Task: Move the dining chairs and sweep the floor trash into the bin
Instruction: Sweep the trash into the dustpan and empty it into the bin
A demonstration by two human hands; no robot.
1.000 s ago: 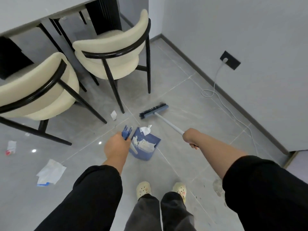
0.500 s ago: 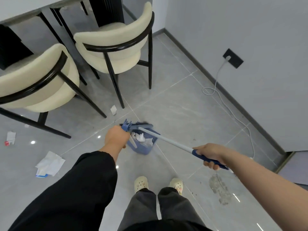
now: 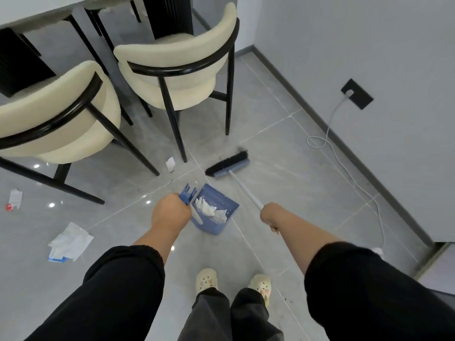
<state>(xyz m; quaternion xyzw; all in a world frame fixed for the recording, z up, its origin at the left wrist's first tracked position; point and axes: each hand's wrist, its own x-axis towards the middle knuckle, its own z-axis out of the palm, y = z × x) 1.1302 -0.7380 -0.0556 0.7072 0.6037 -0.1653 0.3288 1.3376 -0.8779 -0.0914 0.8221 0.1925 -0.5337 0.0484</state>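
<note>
My left hand (image 3: 170, 212) grips the blue plastic dustpan (image 3: 218, 205), my right hand (image 3: 272, 215) the white-handled black-bristled broom (image 3: 229, 163); the small white paper scrap (image 3: 170, 164) lies left of the bristles, beside the cream dining chair (image 3: 172, 70).

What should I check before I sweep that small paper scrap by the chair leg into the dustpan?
1. The left hand grips the dustpan handle: ok.
2. The right hand grips the broom handle: ok.
3. Free room in the dustpan in front of the paper scraps: ok.
4. Clear path from the broom head to the small scrap: not ok, a chair leg stands between them.
5. Dustpan lip flat on the floor: cannot tell.
6. White cable apart from the broom head: ok.
</note>
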